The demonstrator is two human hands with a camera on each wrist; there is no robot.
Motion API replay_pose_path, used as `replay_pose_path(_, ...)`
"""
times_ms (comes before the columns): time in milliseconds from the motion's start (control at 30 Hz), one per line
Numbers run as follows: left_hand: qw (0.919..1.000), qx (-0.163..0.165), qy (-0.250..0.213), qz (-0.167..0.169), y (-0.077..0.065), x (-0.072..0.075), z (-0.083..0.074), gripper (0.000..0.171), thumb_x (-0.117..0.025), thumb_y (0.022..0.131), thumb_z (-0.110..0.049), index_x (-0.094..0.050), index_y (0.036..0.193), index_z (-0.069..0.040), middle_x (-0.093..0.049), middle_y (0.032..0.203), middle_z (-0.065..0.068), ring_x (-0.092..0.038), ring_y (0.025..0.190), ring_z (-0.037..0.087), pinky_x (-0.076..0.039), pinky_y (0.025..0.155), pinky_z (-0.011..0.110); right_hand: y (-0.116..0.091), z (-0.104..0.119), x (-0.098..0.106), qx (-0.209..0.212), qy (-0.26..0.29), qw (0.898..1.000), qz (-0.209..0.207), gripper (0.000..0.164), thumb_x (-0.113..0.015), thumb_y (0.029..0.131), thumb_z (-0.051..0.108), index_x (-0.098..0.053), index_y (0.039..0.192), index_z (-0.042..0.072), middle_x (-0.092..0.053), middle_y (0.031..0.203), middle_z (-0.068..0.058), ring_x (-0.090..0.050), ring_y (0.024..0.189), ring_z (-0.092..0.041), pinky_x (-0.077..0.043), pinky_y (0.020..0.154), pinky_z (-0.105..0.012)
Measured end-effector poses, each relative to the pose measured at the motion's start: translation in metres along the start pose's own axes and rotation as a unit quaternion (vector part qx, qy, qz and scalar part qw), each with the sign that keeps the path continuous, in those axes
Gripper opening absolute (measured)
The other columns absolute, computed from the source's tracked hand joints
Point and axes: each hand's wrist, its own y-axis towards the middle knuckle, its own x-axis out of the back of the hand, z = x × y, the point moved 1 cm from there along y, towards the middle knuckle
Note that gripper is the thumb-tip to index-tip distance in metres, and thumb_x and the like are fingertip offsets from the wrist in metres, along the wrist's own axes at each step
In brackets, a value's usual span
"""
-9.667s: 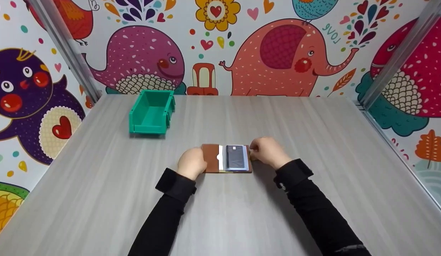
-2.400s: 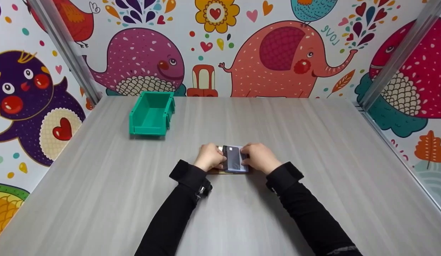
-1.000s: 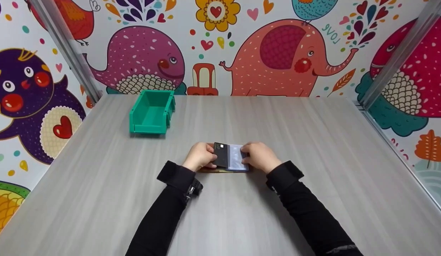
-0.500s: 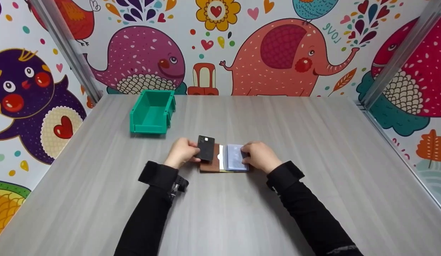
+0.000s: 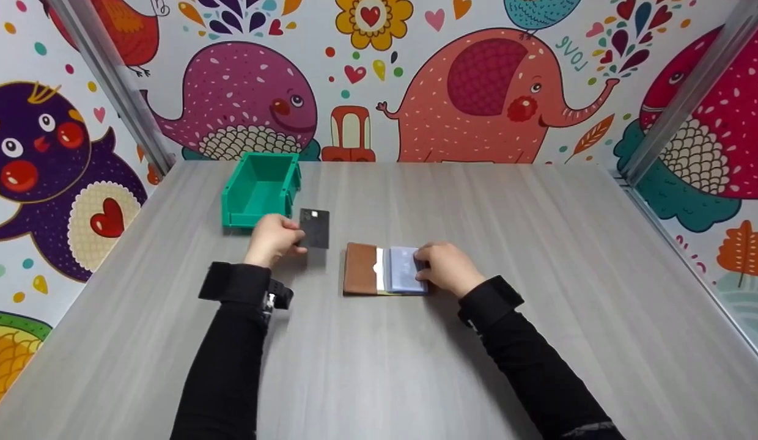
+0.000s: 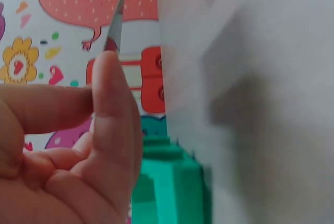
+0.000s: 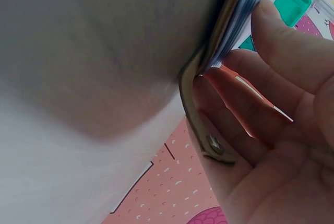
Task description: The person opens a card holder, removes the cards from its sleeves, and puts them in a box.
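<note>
A black bank card (image 5: pixel 316 230) with a chip is pinched between the thumb and fingers of my left hand (image 5: pixel 272 239), above the table and just right of the green bin. The left wrist view shows the card (image 6: pixel 116 28) nearly edge-on beyond the fingertips. A brown card wallet (image 5: pixel 360 269) lies unfolded on the table. My right hand (image 5: pixel 450 267) grips its right edge, thumb over the clear plastic sleeves (image 5: pixel 406 269). In the right wrist view, a strap with a metal snap (image 7: pixel 214 143) hangs from the wallet beside the right palm.
The green bin (image 5: pixel 255 220) stands at the back left of the table (image 5: pixel 507 208), with no contents visible in it. Cartoon-printed walls (image 5: pixel 367 85) close off the back and sides, with metal posts (image 5: pixel 113 85) at the corners.
The left hand drew the black card out of the wallet's right-hand sleeve, then carried it left and back toward the green bin. The right hand stays at the wallet's right edge.
</note>
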Motion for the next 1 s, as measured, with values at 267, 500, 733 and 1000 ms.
replay_pose_path(267,0.9997,0.009,0.001,-0.021,0.008,0.024,-0.012,0.033,-0.055,0.094,0.004,-0.053,0.126,0.015,-0.052,0.127,0.026,-0.061,0.059,0.006,-0.056,0.067,0.021,-0.001,-0.002,0.001,0.005,0.004,1.0,-0.001,0.029,-0.08,0.081,0.008,-0.073,0.108,-0.002,-0.068,0.114,-0.018,-0.064,0.106,-0.034,-0.049,0.093,-0.044)
replay_pose_path(500,0.9986,0.01,0.009,-0.051,0.014,0.034,-0.018,0.031,-0.055,0.095,0.003,-0.054,0.124,0.013,-0.052,0.127,0.025,-0.06,0.059,0.006,-0.057,0.075,0.027,-0.001,-0.002,0.002,0.022,-0.007,1.0,-0.004,0.026,-0.081,0.08,0.008,-0.073,0.104,0.0,-0.069,0.112,-0.017,-0.064,0.106,-0.033,-0.05,0.092,-0.043)
replay_pose_path(733,0.9965,0.019,-0.026,-0.077,0.021,0.046,-0.02,0.03,-0.053,0.096,0.003,-0.051,0.125,0.013,-0.049,0.126,0.023,-0.058,0.06,0.006,-0.056,0.07,0.021,-0.001,-0.002,0.002,0.03,-0.012,0.999,-0.007,0.026,-0.08,0.08,0.009,-0.073,0.103,-0.001,-0.069,0.111,-0.017,-0.065,0.105,-0.034,-0.05,0.092,-0.044)
replay_pose_path(1000,0.9936,0.019,-0.016,-0.11,0.025,0.061,-0.019,0.032,-0.054,0.098,-0.001,-0.053,0.127,0.012,-0.05,0.133,0.025,-0.059,0.056,0.002,-0.055,0.071,0.02,0.0,-0.002,0.0,0.027,-0.016,0.999,-0.006,0.026,-0.08,0.081,0.009,-0.073,0.104,0.0,-0.069,0.112,-0.017,-0.065,0.105,-0.033,-0.05,0.092,-0.043)
